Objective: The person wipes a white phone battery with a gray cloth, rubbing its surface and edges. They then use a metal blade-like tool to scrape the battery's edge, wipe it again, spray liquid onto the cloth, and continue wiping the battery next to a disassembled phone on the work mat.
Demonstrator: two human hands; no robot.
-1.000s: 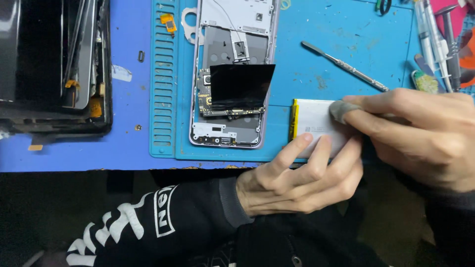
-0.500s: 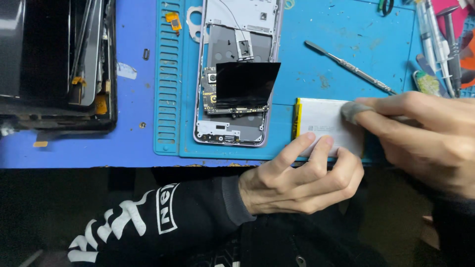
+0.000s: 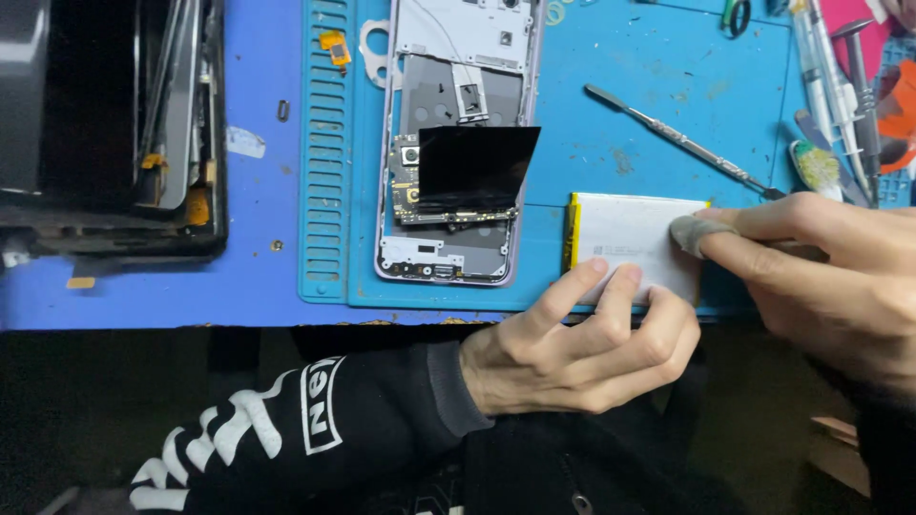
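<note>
Spreading across the upper frame, blue tabletop, with a lighter blue work mat laid on it. At far left, stacked dark device panels. On the mat, opened phone frame, upright in view, circuit board exposed, a black rectangular sheet tilted over its middle. Just right of the frame, near the mat's front edge, flat white battery with a yellow left edge. Left hand, in a black printed sleeve, fingers curled, tips pressing the battery's near edge. Right hand, fingers pinched shut on a small grey wad pressed onto the battery's right part. Above, thin metal spudger lying diagonally; tools bunched at far right.
</note>
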